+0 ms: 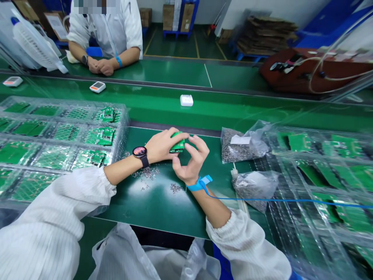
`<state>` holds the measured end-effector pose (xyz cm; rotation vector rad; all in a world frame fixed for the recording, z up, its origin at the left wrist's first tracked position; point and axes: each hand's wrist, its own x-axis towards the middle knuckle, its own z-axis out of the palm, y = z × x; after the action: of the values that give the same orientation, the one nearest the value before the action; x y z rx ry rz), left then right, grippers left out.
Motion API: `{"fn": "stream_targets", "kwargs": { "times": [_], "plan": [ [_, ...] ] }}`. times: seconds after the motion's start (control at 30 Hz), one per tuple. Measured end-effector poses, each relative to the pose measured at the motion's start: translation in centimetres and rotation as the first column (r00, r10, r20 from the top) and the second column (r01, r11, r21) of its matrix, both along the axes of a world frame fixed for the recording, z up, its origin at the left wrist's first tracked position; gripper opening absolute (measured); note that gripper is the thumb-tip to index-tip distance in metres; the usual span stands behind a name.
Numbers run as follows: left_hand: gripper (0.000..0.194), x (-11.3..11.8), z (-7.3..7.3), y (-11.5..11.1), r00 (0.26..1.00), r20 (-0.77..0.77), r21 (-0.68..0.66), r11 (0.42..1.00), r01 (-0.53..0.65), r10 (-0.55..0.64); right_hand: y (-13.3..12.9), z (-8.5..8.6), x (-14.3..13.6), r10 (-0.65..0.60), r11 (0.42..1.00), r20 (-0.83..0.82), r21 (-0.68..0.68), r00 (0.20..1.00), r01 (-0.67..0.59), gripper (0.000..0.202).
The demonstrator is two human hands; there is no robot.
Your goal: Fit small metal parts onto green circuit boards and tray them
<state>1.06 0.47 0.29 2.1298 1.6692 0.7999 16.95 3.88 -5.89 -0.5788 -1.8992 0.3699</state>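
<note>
My left hand (pixel 159 147) is closed on a small green circuit board (pixel 178 145), holding it above the green mat; its fingers hide part of the board. Just to the right of the board is my right hand (pixel 192 162), with curved fingers and the thumb held apart. Nothing shows between them, and I cannot tell whether a fingertip touches the board. Below my hands, small metal parts (pixel 149 172) lie scattered on the mat, with a smaller pile of similar parts (pixel 175 188) nearer to me. A blue wrist strap (pixel 199 183) circles my right wrist.
A clear compartment tray (pixel 124 116) of circuit boards stands at left; stacked clear trays (pixel 287 194) with boards are at right. Two plastic bags of small parts, one farther (pixel 237 147) and one nearer (pixel 255 186), lie beside them. A blue cord (pixel 279 200) crosses rightward. Opposite sits a person (pixel 107 35).
</note>
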Motion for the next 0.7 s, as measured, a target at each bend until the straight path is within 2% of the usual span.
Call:
{"fn": "stream_targets", "kwargs": {
  "times": [0.03, 0.07, 0.1, 0.17, 0.2, 0.27, 0.33, 0.43, 0.6, 0.7],
  "plan": [
    [0.060, -0.1, 0.3, 0.1, 0.981, 0.176, -0.048, 0.996, -0.077, 0.085, 0.0, 0.2, -0.1, 0.002, 1.000, -0.023, 0.008, 1.000, -0.002, 0.055],
    [0.060, -0.2, 0.6, 0.2, 0.912, 0.371, -0.127, 0.982, -0.137, 0.175, 0.0, 0.4, -0.3, 0.009, 1.000, -0.051, 0.014, 0.999, -0.008, 0.057],
    [0.056, -0.2, 0.8, 0.4, 0.791, 0.552, -0.231, 0.960, -0.156, 0.262, -0.1, 0.7, -0.4, 0.014, 1.000, -0.075, 0.010, 0.997, -0.014, 0.060],
    [0.049, -0.3, 1.2, 0.6, 0.501, 0.770, -0.424, 0.904, -0.063, 0.396, -0.1, 1.3, -0.7, 0.012, 0.999, -0.099, -0.037, 0.995, -0.016, 0.066],
    [0.046, -0.3, 1.3, 0.7, 0.393, 0.810, -0.481, 0.877, 0.017, 0.436, -0.1, 1.5, -0.8, 0.008, 0.997, -0.095, -0.078, 0.995, -0.016, 0.069],
    [0.043, -0.2, 1.3, 0.7, 0.286, 0.838, -0.518, 0.842, 0.148, 0.465, 0.0, 1.5, -0.9, 0.034, 0.984, -0.061, -0.172, 0.998, -0.044, 0.073],
    [0.038, 0.0, 1.2, 0.5, 0.234, 0.840, -0.534, 0.822, 0.199, 0.489, 0.1, 1.4, -1.0, 0.119, 0.959, -0.025, -0.257, 0.993, -0.122, 0.068],
    [0.033, 0.2, 1.0, 0.2, 0.182, 0.821, -0.570, 0.795, 0.209, 0.541, 0.2, 1.0, -1.2, 0.222, 0.915, -0.026, -0.340, 0.975, -0.218, 0.058],
    [0.026, 0.1, 1.1, 0.2, 0.190, 0.828, -0.556, 0.816, 0.156, 0.528, 0.4, 1.3, -1.1, 0.246, 0.904, -0.013, -0.357, 0.969, -0.235, 0.068],
    [0.021, 0.1, 1.2, 0.2, 0.188, 0.802, -0.595, 0.785, 0.172, 0.567, 0.7, 1.6, -0.8, 0.283, 0.884, 0.012, -0.391, 0.959, -0.256, 0.065]
  ]
}}
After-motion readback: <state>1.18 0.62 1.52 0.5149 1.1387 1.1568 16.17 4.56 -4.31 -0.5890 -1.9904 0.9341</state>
